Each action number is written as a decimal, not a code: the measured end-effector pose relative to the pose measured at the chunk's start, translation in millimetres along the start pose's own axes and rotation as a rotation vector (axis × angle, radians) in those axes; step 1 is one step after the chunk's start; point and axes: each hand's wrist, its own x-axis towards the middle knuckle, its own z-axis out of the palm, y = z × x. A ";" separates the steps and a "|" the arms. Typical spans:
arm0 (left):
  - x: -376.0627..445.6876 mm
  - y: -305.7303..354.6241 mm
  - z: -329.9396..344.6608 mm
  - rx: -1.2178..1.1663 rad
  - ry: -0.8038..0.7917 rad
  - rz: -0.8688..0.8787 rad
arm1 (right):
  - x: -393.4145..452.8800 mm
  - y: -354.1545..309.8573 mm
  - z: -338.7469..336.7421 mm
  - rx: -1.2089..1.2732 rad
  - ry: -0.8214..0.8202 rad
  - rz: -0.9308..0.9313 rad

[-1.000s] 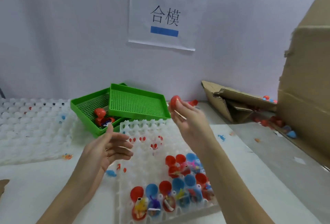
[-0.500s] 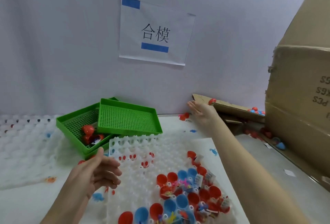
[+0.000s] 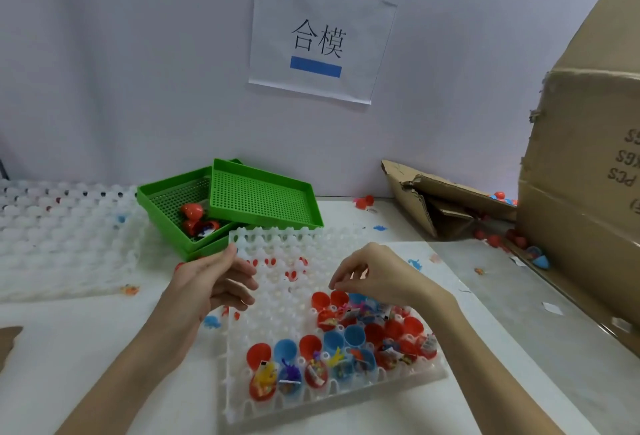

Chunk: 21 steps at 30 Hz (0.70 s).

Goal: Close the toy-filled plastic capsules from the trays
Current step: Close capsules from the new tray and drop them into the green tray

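A white plastic tray (image 3: pixel 277 299) with many round pockets lies in front of me. Several open red and blue capsules (image 3: pixel 332 355) with small toys inside fill its near right pockets. My right hand (image 3: pixel 374 275) hovers over the far row of these capsules, fingers loosely curled downward and holding nothing. My left hand (image 3: pixel 214 282) hangs above the tray's left part, palm turned right, fingers relaxed and empty.
Two stacked green mesh trays (image 3: pixel 249 199) stand behind the white tray, the lower one holding red capsules (image 3: pixel 194 218). More white trays (image 3: pixel 62 237) lie at the left. A torn cardboard box (image 3: pixel 446 199) with closed capsules and a large carton (image 3: pixel 585 192) stand at the right.
My right hand released a red capsule at the cardboard box on the right, then came back over the tray's capsules. My left hand stayed near the tray's left side.
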 end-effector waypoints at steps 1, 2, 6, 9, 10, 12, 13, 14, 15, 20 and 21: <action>-0.3 0.5 0.3 0.002 0.001 -0.004 | 0.7 -1.0 1.0 -0.017 -0.004 0.002; -0.4 0.8 0.3 0.002 0.002 -0.007 | 1.7 -2.0 1.9 -0.033 -0.007 0.005; -0.8 1.5 0.0 0.006 -0.003 -0.018 | 4.7 -8.5 7.5 -0.061 0.004 0.000; -0.7 1.2 1.8 0.009 -0.009 -0.016 | 4.1 -12.9 10.5 -0.061 0.058 -0.036; -0.6 0.7 2.2 0.008 -0.012 -0.016 | 4.5 -14.7 11.8 -0.062 0.052 -0.048; -1.5 0.1 3.0 0.014 -0.023 -0.017 | 6.7 -19.3 14.8 -0.093 0.012 -0.063; -2.4 0.0 3.7 0.030 -0.030 -0.011 | 8.2 -21.4 16.3 -0.108 -0.004 -0.069; -3.2 -0.7 3.9 0.062 -0.037 0.005 | 9.4 -23.1 16.7 -0.119 -0.017 -0.075; -4.2 -1.0 4.8 0.111 -0.038 0.034 | 10.5 -25.0 15.7 -0.128 -0.029 -0.077; -9.8 -5.6 14.2 0.405 -0.169 0.191 | 17.6 -31.8 -2.7 -0.041 0.030 -0.031; -11.5 -7.7 17.5 0.449 -0.224 0.205 | 19.3 -34.1 -4.4 -0.022 0.054 -0.028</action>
